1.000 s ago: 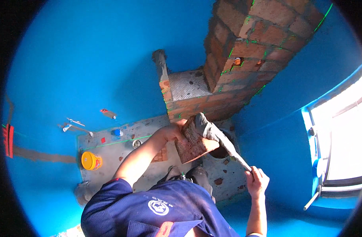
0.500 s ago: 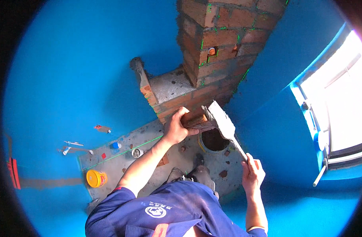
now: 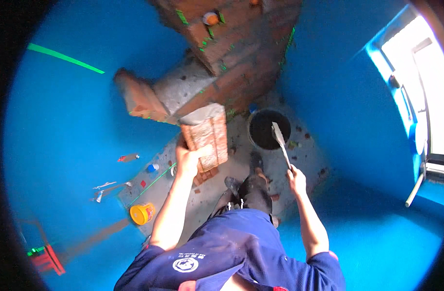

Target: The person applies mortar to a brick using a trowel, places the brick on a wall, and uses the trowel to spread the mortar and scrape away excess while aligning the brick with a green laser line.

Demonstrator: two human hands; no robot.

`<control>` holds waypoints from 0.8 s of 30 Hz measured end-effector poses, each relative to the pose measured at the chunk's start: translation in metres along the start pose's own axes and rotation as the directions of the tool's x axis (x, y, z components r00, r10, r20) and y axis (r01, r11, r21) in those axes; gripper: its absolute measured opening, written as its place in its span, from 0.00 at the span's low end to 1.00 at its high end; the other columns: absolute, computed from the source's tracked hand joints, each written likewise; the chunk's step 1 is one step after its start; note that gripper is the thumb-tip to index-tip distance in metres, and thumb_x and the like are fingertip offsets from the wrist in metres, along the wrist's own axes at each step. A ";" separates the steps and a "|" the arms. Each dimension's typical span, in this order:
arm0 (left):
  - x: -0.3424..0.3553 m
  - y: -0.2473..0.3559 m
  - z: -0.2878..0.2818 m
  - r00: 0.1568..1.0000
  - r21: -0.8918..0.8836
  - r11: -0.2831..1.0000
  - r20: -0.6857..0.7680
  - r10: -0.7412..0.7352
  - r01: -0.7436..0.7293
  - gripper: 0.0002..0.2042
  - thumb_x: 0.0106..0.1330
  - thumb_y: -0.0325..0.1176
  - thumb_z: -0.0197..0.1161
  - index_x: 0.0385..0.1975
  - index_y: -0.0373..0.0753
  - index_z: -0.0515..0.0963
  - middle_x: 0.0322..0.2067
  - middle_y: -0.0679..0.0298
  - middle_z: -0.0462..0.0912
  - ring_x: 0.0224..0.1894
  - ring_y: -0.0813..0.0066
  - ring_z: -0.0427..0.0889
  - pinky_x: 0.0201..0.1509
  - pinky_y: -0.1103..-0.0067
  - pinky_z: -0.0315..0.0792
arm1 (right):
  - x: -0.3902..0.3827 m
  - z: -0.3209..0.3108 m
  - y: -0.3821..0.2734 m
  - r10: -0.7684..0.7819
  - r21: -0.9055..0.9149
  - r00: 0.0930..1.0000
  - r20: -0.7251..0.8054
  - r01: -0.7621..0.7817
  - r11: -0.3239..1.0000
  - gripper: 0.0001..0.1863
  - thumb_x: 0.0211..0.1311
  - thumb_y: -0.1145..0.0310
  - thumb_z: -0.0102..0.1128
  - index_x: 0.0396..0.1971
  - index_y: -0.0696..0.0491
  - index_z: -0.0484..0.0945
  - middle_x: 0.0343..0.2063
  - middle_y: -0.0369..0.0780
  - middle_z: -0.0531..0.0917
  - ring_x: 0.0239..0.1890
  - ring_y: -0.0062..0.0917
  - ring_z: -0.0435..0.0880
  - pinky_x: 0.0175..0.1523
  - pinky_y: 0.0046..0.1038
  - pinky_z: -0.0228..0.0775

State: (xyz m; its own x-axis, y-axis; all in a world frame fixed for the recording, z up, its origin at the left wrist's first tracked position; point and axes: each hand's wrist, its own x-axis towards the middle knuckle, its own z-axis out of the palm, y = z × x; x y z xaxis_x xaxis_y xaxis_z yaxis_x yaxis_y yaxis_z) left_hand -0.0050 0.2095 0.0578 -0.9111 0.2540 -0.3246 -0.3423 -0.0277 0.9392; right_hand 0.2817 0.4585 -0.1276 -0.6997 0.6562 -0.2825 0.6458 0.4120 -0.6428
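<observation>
My left hand (image 3: 187, 159) grips a reddish brick (image 3: 209, 140) by its near side, the thumb lying across its face. Grey mortar (image 3: 200, 114) is heaped on the brick's far end. In my right hand (image 3: 297, 181) is the handle of a trowel (image 3: 279, 135), whose mortar-smeared blade sits over the round bucket (image 3: 251, 137). The bucket's inside is dark, and I cannot tell how full it is. Beyond my left hand rises brickwork (image 3: 251, 63), blurred, with a low stub of wall (image 3: 143, 99) at its left.
A yellow tub (image 3: 142, 214) stands on the grey floor (image 3: 217, 186) at the left. Bits of brick and debris lie around my feet. Blue walls (image 3: 76, 121) close in on both sides, with a bright window (image 3: 420, 87) and a pale pipe (image 3: 415, 190) at the right.
The trowel has left the brick's end and moved down to the bucket. The brick has swung left and turned its broad face up, mortar now on its far end. My view has shifted.
</observation>
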 end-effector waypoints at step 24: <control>-0.080 0.134 -0.115 0.935 0.369 0.923 -0.276 0.222 -0.110 0.20 0.54 0.29 0.71 0.44 0.34 0.70 0.39 0.63 0.79 0.41 0.77 0.78 0.47 0.77 0.75 | -0.029 0.033 0.172 0.288 -0.386 0.930 0.227 -0.186 0.904 0.11 0.49 0.68 0.56 0.33 0.53 0.80 0.31 0.50 0.83 0.39 0.45 0.83 0.42 0.40 0.75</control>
State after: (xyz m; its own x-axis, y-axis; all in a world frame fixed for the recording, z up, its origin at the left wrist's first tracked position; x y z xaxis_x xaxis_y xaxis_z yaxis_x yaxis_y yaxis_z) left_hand -0.0045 0.0741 0.1964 -0.9914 -0.0355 -0.1260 -0.1308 0.3033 0.9439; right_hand 0.4031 0.4898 -0.2534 -0.5339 0.5859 -0.6097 0.8316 0.4941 -0.2535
